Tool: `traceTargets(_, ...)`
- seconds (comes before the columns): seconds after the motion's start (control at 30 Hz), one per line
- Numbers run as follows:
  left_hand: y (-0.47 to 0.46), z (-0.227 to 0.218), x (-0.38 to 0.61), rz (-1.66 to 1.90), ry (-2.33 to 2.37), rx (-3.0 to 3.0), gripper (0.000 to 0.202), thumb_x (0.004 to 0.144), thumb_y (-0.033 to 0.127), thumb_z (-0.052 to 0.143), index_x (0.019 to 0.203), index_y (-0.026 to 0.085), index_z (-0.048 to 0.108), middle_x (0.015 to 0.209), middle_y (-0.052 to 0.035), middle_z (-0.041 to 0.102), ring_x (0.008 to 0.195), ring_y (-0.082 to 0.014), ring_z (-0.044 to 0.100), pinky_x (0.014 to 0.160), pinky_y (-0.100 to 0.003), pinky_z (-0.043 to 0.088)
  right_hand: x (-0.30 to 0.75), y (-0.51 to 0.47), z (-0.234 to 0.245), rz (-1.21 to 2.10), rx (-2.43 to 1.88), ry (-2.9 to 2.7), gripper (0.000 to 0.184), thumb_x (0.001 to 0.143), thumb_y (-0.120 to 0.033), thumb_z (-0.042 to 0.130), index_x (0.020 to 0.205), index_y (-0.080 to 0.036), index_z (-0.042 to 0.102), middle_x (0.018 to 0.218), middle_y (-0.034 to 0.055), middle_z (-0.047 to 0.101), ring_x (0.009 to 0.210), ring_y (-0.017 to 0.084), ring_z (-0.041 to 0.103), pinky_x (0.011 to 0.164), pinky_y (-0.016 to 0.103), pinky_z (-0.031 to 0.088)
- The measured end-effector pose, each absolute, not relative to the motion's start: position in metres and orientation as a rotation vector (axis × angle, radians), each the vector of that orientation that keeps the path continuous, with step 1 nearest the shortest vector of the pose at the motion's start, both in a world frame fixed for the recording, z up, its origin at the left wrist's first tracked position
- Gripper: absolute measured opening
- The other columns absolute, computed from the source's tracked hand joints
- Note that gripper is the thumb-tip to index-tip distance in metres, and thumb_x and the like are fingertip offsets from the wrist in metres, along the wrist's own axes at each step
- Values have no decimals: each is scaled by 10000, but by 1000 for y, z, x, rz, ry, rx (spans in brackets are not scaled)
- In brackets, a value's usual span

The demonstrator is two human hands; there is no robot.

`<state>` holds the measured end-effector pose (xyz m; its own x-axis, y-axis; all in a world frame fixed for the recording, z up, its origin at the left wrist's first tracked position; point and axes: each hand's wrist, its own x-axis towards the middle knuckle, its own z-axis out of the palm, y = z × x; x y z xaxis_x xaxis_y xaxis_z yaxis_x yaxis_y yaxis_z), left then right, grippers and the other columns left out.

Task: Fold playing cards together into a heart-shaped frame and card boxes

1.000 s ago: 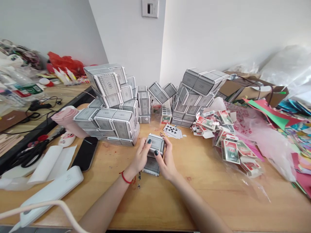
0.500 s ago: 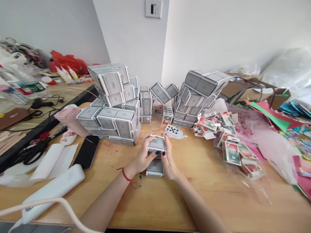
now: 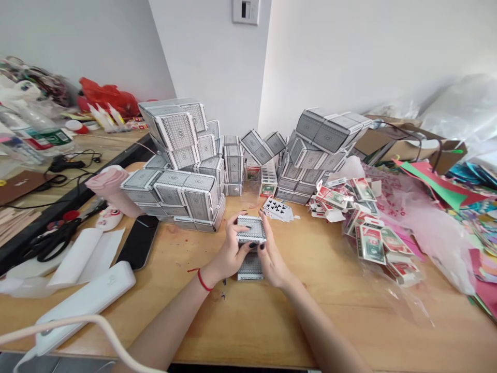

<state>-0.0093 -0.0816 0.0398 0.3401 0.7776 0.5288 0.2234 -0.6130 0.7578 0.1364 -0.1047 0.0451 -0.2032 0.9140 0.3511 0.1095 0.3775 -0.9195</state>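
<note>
Both my hands hold one deck of playing cards with a grey patterned back, just above the wooden table. My left hand grips its left side, thumb on the near edge; a red string circles that wrist. My right hand clasps its right side. A second grey deck lies flat on the table under and between my hands. A few face-up cards, clubs showing, lie just beyond.
Stacks of grey decks rise at the back left and others at the back right. Red and green card boxes lie on pink plastic at right. A black phone, white case, scissors sit left.
The deck in my hands has tipped from standing nearly upright to lying flatter, and my hands have shifted slightly right and away. The view has drifted a little.
</note>
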Motion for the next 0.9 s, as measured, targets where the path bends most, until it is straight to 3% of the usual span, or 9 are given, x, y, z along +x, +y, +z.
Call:
traceTargets(0.07, -81, 39, -9, 1253, 888, 2042, 211, 882, 290, 405, 1054, 202, 321, 1355, -165, 235, 1315, -259, 230, 1054, -504, 229, 140, -101, 45, 1072, -920, -1520, 573, 905, -508, 225, 1415, -247, 191, 1483, 16, 198, 1368, 180, 139, 1119, 404, 122)
traceTargets(0.17, -80, 39, -10, 1242, 887, 2051, 212, 882, 303, 405, 1053, 207, 325, 1336, -155, 248, 1313, -254, 231, 1057, -490, 228, 142, -96, 39, 1134, -926, -1407, 539, 891, -514, 288, 1365, -262, 328, 1440, 10, 307, 1347, 185, 218, 1103, 399, 188)
traceTargets(0.33, -80, 40, -9, 1229, 870, 2004, 211, 885, 302, 397, 1053, 211, 308, 1348, -156, 223, 1311, -245, 239, 1052, -476, 250, 141, -96, 28, 1124, -895, -1311, 540, 871, -482, 383, 1359, -253, 343, 1384, 49, 399, 1280, 210, 351, 1038, 419, 305)
traceTargets(0.63, -80, 38, -9, 1262, 842, 1980, 209, 883, 307, 406, 1043, 208, 314, 1366, -156, 217, 1316, -250, 234, 1049, -495, 251, 141, -98, 26, 1225, -912, -1330, 622, 866, -522, 345, 1415, -269, 198, 1452, 2, 276, 1343, 221, 203, 1105, 405, 158)
traceTargets(0.9, -81, 41, -7, 1268, 850, 2006, 201, 887, 295, 396, 1048, 210, 310, 1358, -152, 226, 1313, -250, 228, 1055, -507, 224, 143, -99, 29, 1179, -944, -1405, 577, 891, -484, 311, 1417, -287, 179, 1483, -28, 195, 1362, 205, 158, 1117, 405, 146)
